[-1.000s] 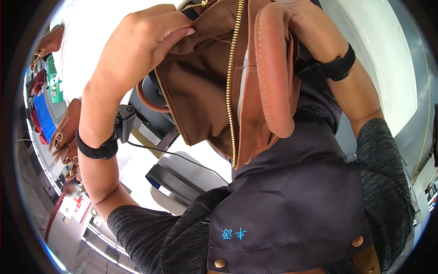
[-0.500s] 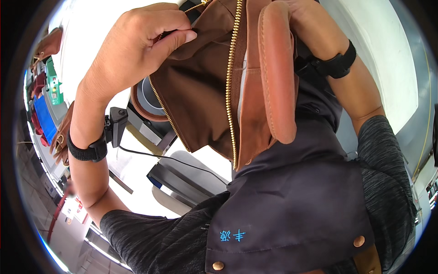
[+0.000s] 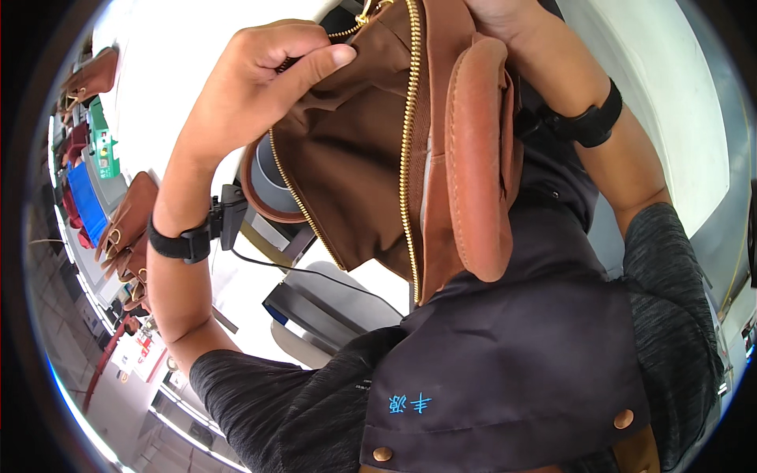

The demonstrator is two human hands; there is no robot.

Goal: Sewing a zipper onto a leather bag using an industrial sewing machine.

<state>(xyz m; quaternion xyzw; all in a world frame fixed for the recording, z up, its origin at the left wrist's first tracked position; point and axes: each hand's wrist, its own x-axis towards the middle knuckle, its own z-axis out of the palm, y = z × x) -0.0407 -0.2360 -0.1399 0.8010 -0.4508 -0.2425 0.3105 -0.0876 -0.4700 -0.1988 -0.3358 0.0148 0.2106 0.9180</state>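
Observation:
A brown leather handbag (image 3: 451,150) is held up in front of me with its zipper undone. Its mouth gapes, showing a dark brown lining (image 3: 355,169) between two gold zipper tapes. My left hand (image 3: 280,83) is closed on the left edge of the opening, the thumb pressed over the lining near the zipper's upper end. A padded, stitched handle (image 3: 479,162) hangs down the bag's right side. At the upper right, my right hand (image 3: 505,22) grips the bag's outer side; its fingers are mostly hidden behind the bag and cut off by the picture's edge.
Behind the bag stands a round brown-rimmed container (image 3: 272,185), grey inside. Below it are a grey machine part (image 3: 311,315) and a black cable (image 3: 288,270). More brown bags (image 3: 130,225), a blue bin (image 3: 85,201) and a green box (image 3: 102,142) line the left.
The bag and both hands have shifted slightly down in the picture, the left hand also a little right. More of the gold zipper pull shows at the top. Both holds look the same.

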